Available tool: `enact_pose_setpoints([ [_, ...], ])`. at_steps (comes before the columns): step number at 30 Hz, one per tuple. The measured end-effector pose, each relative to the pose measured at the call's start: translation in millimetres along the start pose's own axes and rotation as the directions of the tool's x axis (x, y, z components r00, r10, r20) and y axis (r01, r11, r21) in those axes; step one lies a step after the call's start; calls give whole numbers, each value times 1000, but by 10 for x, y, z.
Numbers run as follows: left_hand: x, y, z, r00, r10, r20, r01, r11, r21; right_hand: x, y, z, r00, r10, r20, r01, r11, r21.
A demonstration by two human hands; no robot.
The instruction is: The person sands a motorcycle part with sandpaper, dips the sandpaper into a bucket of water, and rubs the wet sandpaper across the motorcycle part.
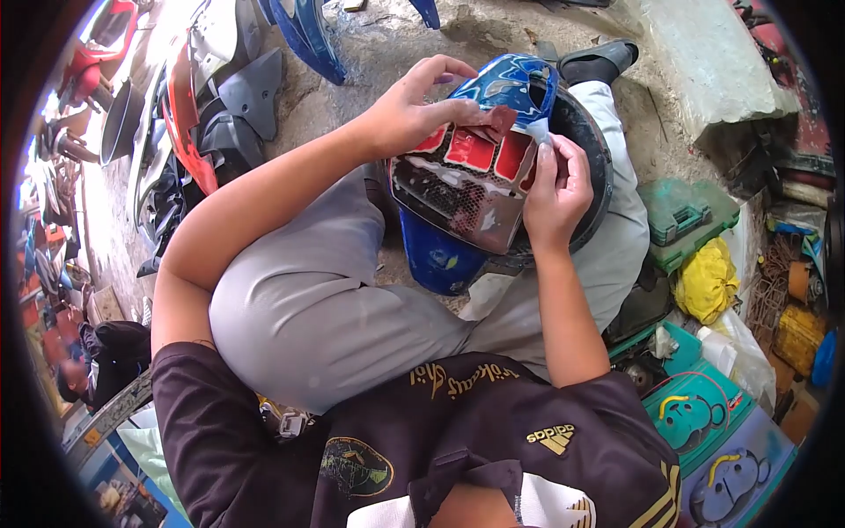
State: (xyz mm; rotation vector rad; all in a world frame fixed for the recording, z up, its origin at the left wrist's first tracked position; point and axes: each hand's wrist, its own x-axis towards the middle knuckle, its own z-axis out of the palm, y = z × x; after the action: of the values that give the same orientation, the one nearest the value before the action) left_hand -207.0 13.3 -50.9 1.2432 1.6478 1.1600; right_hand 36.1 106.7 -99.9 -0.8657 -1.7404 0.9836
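A blue panel [443, 257] with a patterned top lies across a round black tub [598, 167] between the person's legs. Over it is a dark honeycomb-patterned piece [453, 202] with red patches. My left hand [431, 106] is at the upper left of the panel, its thumb and fingers apart, with a small reddish-brown scrap [495, 125] at the thumb tip. My right hand [560, 187] is closed at the right edge, thumb and fingers pinching a small whitish piece [538, 132] there.
Red and dark plastic panels [180, 114] are piled at the left. A concrete block [726, 70] stands at the upper right. Down the right side are a green case [687, 216], a yellow bag [707, 280] and teal boxes [691, 409]. Another person [110, 352] is at the far left.
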Motion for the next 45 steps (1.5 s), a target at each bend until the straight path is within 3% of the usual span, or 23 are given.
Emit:
enact_pose_setpoints([
  [1,7,-22,14,999,-47,-16,46,998,-53,-8,-53,11,997,-63,35,65,996,-56],
  [3,-13,-30,22,999,-14,34,12,999,43,-1,-169,-2,977,-181,117,199,966,-165],
  [6,5,-21,14,996,51,72,-62,987,146,30,-129,29,985,-153,83,164,976,-144],
  [7,-6,-23,13,994,70,80,-83,982,173,53,-162,78,999,-35,8,35,999,9],
  [8,-14,-18,18,996,51,76,-63,983,171,124,-156,99,992,-125,-19,125,992,-11],
  [11,-6,26,26,997,42,71,-55,981,186,340,-443,130,910,-353,215,373,926,-59],
  [13,-4,26,6,993,92,68,-105,970,218,305,-341,198,921,-273,279,313,943,-109],
  [17,-7,71,1,996,23,90,-37,987,158,263,-234,106,965,-68,253,112,981,-161],
  [20,-6,137,-3,993,-36,113,21,991,129,197,-10,-40,990,58,128,-40,989,-144],
  [22,-4,128,-4,995,-18,102,2,989,150,175,187,-192,991,127,33,-111,945,-307],
  [24,-16,114,11,996,-15,85,0,985,170,155,446,-351,998,15,-55,-40,870,-492],
  [25,-18,111,22,997,-20,75,6,983,181,131,492,-416,990,89,-105,-128,877,-464],
  [28,-22,208,40,997,64,36,-73,923,377,112,488,-492,992,-110,-69,61,864,-500],
  [29,-33,253,51,993,111,28,-111,878,466,76,443,-497,996,-59,-60,26,895,-446],
  [32,-44,335,86,999,48,16,-50,876,479,47,192,-396,993,-66,94,98,916,-389],
  [34,-44,354,101,999,34,14,-36,879,475,40,198,-309,994,-67,87,92,940,-330],
  [36,-46,369,112,1000,21,13,-24,872,489,138,345,-361,985,-143,92,170,850,-499],
  [37,-46,377,110,1000,15,15,-20,864,503,185,371,-414,983,169,67,-123,890,-439],
  [38,-40,390,111,1000,12,17,-19,855,519,241,392,-467,884,463,64,-410,834,-371],
  [39,-37,399,115,1000,20,17,-26,850,527,261,429,-497,894,448,4,-424,847,-320],
  [42,-40,424,135,1000,18,19,-25,827,561,166,455,-511,993,107,-47,-117,940,-320],
  [44,-39,478,154,1000,-5,15,-5,798,603,74,167,-412,981,-153,116,179,948,-263],
  [45,-29,450,152,1000,18,17,-25,808,588,3,68,-299,959,-212,190,251,946,-207],
])
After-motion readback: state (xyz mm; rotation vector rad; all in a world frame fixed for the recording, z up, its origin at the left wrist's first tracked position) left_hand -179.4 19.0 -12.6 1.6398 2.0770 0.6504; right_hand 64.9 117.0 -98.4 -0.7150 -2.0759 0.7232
